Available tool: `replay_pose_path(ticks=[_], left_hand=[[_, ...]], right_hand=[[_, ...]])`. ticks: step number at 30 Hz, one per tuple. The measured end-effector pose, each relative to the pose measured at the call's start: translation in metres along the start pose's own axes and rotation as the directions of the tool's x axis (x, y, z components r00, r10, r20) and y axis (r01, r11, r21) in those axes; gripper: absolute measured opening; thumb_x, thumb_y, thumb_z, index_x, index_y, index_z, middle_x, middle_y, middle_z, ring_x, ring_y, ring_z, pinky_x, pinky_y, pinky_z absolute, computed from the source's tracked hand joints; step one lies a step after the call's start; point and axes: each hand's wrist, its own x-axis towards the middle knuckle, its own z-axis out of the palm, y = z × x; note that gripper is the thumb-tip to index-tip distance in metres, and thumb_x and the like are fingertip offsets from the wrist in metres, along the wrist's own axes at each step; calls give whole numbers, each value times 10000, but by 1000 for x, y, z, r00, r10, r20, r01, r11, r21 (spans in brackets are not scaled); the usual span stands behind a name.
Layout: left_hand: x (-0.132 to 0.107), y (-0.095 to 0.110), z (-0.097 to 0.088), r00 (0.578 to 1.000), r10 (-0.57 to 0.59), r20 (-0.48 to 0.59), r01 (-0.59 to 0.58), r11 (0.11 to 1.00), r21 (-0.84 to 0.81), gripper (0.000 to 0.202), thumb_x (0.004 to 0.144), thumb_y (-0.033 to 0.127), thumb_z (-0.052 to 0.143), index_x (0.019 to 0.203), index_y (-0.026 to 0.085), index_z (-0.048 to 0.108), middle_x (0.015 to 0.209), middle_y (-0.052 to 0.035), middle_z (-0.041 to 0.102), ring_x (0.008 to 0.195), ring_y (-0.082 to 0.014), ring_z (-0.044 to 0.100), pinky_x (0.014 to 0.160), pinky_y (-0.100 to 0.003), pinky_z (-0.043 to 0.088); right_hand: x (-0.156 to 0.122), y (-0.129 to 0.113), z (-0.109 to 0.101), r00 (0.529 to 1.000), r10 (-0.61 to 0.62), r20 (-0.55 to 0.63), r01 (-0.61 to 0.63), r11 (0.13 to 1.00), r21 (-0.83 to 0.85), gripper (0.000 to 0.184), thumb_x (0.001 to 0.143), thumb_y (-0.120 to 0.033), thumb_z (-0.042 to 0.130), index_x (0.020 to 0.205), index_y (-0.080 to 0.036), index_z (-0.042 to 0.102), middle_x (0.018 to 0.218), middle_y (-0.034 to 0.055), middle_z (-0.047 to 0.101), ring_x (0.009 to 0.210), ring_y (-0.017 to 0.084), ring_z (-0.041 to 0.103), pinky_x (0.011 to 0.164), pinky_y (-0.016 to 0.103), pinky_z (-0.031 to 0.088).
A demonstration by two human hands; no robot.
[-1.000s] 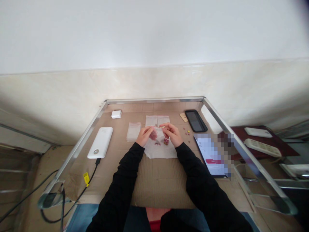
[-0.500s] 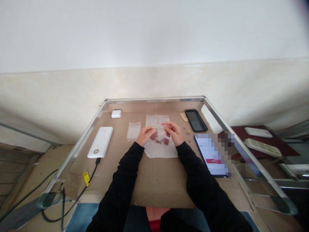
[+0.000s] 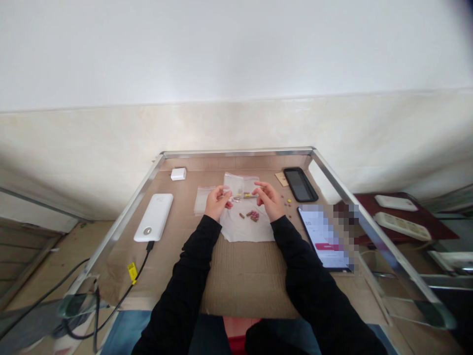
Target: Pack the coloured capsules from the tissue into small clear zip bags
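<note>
My left hand (image 3: 216, 202) pinches a small clear zip bag (image 3: 236, 190) by its edge, lifted slightly above the table; small pills show inside it. My right hand (image 3: 269, 199) hovers just right of the bag with fingers loosely spread, holding nothing. Below both hands lies a white tissue (image 3: 246, 227) with a cluster of pink pills (image 3: 254, 215) and a brown capsule (image 3: 241, 215) on it. A stack of empty clear bags (image 3: 202, 199) lies left of my left hand. Both arms wear black sleeves.
A white power bank (image 3: 154, 217) with a black cable lies at the left, a small white charger (image 3: 178, 174) at the back. A black phone (image 3: 299, 184) and a lit tablet (image 3: 325, 236) sit at the right. Loose pills (image 3: 286, 201) lie near the phone. A metal frame (image 3: 236, 154) rims the cardboard-covered table.
My left hand has lifted the bag up and back from the tissue. My right hand has let go of it and opened. The pink pills now lie uncovered.
</note>
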Motion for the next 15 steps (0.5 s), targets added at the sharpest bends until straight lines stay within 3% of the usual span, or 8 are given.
replay_pose_path(ticks=[4, 15], left_hand=[[4, -6, -2, 997, -30, -68, 28, 999, -33, 424, 619, 351, 646, 945, 135, 484, 718, -9, 582, 455, -75, 556, 437, -200, 472], [7, -10, 1, 996, -38, -85, 24, 987, -160, 373, 652, 168, 615, 990, 141, 461, 768, -23, 586, 646, -130, 625, 684, -320, 516]], right_hand=[[-1, -1, 1, 999, 21, 38, -20, 1000, -17, 293, 732, -399, 522, 910, -166, 528, 655, -23, 538, 406, 35, 407, 407, 194, 327], [-2, -3, 4, 990, 78, 119, -75, 997, -30, 306, 725, -422, 525, 856, -146, 548, 633, -18, 536, 412, 36, 405, 403, 190, 321]])
